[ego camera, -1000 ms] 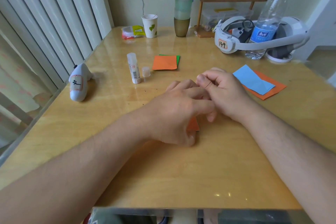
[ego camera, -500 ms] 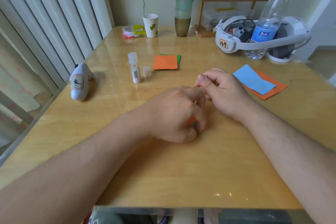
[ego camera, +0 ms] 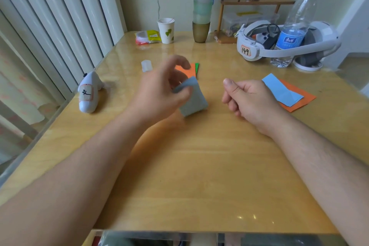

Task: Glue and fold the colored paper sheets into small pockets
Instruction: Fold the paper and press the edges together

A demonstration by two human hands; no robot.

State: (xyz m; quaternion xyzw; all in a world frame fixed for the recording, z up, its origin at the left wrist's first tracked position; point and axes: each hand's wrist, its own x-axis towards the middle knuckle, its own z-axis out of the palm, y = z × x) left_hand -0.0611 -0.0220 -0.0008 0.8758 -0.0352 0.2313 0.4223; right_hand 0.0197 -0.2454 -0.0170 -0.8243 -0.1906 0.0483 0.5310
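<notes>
Two hands work above a wooden table (ego camera: pixel 199 175). The left hand (ego camera: pixel 159 94), at 12 o'clock of table centre, pinches a folded grey-blue paper pocket (ego camera: pixel 192 99) between thumb and fingers, its index finger raised and curled; the pocket is blurred and looks lifted off the table. The right hand (ego camera: pixel 251 99), at 1 o'clock, has its fingers curled under with the thumb laid along the top, and holds nothing.

Loose paper lies in two piles. One light blue sheet (ego camera: pixel 282 92) rests on one orange sheet (ego camera: pixel 299 99) at 2 o'clock, just beside the right hand. Behind the left hand, one orange sheet (ego camera: pixel 186 70) covers one green sheet (ego camera: pixel 197 68). A clear glue-stick cap (ego camera: pixel 146 65) shows at 11 o'clock.

One white headset (ego camera: pixel 279 46) at 1 o'clock carries a label reading "149". One water bottle (ego camera: pixel 295 26) with a blue cap stands inside its band; the blue label's writing is too small to read. One paper cup (ego camera: pixel 166 30) bears a green leaf print. One stack of tinted cups (ego camera: pixel 202 4) stands at 12 o'clock. One white controller (ego camera: pixel 88 92) at 10 o'clock has a handwritten label.
</notes>
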